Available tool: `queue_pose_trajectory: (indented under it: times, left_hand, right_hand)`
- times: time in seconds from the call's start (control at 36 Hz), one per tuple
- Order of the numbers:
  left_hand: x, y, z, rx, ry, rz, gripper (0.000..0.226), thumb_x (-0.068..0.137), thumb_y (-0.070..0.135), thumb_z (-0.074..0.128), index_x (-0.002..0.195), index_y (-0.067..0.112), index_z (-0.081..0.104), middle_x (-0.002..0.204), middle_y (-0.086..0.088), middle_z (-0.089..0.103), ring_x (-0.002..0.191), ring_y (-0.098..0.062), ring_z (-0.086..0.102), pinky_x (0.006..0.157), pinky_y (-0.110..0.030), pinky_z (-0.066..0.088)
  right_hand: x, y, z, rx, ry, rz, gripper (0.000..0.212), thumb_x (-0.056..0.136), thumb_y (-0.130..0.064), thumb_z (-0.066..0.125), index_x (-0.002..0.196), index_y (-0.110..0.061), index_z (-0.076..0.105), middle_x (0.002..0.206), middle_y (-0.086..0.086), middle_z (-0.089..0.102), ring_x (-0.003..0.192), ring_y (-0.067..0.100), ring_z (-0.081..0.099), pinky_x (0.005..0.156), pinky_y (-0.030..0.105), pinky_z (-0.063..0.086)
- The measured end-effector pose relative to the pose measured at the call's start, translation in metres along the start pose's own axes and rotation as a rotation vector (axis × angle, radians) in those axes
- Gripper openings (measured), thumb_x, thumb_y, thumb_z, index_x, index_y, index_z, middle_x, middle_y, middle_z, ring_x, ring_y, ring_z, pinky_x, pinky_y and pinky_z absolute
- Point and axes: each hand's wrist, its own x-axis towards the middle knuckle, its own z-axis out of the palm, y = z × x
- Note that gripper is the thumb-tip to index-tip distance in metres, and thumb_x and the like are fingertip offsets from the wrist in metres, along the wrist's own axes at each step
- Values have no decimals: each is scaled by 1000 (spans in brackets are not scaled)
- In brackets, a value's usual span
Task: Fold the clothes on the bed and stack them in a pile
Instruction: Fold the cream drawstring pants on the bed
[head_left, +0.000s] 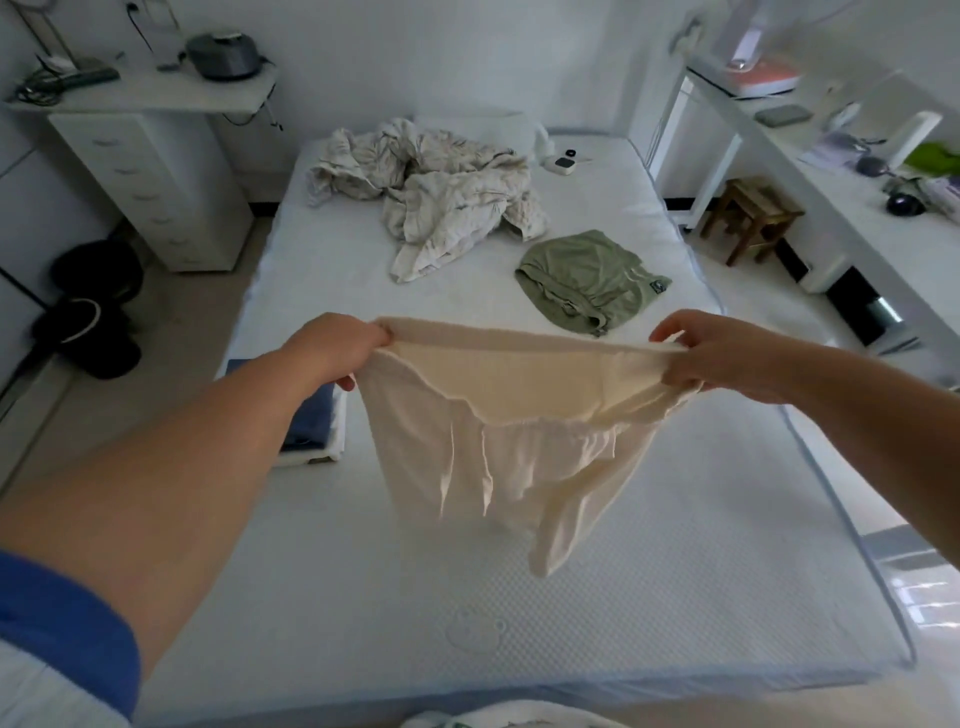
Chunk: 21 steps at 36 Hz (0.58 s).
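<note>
Left hand (337, 351) and right hand (711, 351) pinching cream garment (498, 431) at waistband, held above bed (363, 571). Fingertips buried in fabric. Folded stack (311, 421) partly behind left forearm.

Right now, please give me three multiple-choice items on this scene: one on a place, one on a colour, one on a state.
1. Where does the green garment lie?
A. on the stool
B. on the bed
C. on the floor

2. What colour is the held garment?
A. cream
B. black
C. red

3. How is it held?
A. by one hand
B. folded flat
C. stretched between the left hand and the right hand

Answers:
1. B: it rests on the mattress.
2. A: its cloth is pale cream.
3. C: each hand grips one end, and it hangs.
</note>
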Motion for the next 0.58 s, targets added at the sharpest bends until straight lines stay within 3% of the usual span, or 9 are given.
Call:
queue_pose_trajectory:
  times: [0.11,0.17,0.22,0.28,0.31,0.36,0.42,0.5,0.58]
  left_hand:
    - [4,-3,2,66,103,-34,34,93,23,38,75,1,56,78,-20,62,75,-34,61,70,-37,44]
    - [6,-2,7,49,124,-12,31,93,12,34,71,0,53,96,-25,63,89,-36,58,72,-36,39]
    - [5,-3,13,7,172,75,31,94,6,30,87,1,60,118,-18,59,102,-32,52,78,-29,34]
    - [1,-6,19,-116,205,186,38,93,5,33,112,10,65,126,-6,58,115,-23,50,88,-22,35]
    - [0,-9,20,-186,217,231,38,91,3,35,109,12,67,117,-4,62,108,-19,54,83,-14,36]
    - [1,-12,24,-254,189,261,28,85,-2,40,83,4,66,83,-7,60,74,-16,50,55,-7,32]
    - [3,-10,28,-251,140,246,20,82,-4,42,64,2,49,63,-8,43,59,-17,35,42,-14,25]
    - [6,0,37,-207,85,217,30,85,1,45,57,11,37,60,-4,38,56,-16,32,42,-16,26]
    - [10,4,40,-229,20,164,25,86,9,49,61,13,46,67,-3,46,63,-16,40,55,-26,30]
  right_hand:
    - [0,11,-1,-610,24,-61,41,80,-5,62,115,-21,48,103,-5,49,93,15,48,69,22,37]
    - [0,18,0,-689,84,-75,32,81,-11,62,110,-21,55,102,-6,55,89,14,48,66,23,37]
    - [-1,24,-1,-690,175,-112,19,82,-16,62,100,-22,63,87,-7,59,78,12,50,58,21,36]
    - [-1,34,-5,-525,197,-147,11,82,-18,64,92,-22,67,77,-7,60,72,11,53,60,23,39]
    - [-2,41,-7,-345,188,-152,8,83,-17,64,89,-20,68,78,-4,62,73,13,54,66,26,40]
    - [-8,49,-5,160,127,-133,12,88,-10,59,85,-16,68,83,7,63,77,18,56,73,28,44]
    - [-11,52,4,552,78,-73,20,93,-7,49,85,-16,66,83,7,59,74,16,56,66,25,49]
    - [-7,52,17,592,110,-34,19,94,-17,47,86,-22,65,86,4,58,74,15,55,64,27,47]
    - [-6,55,15,323,58,-110,15,87,-32,61,101,-26,57,93,1,60,77,15,59,64,25,48]
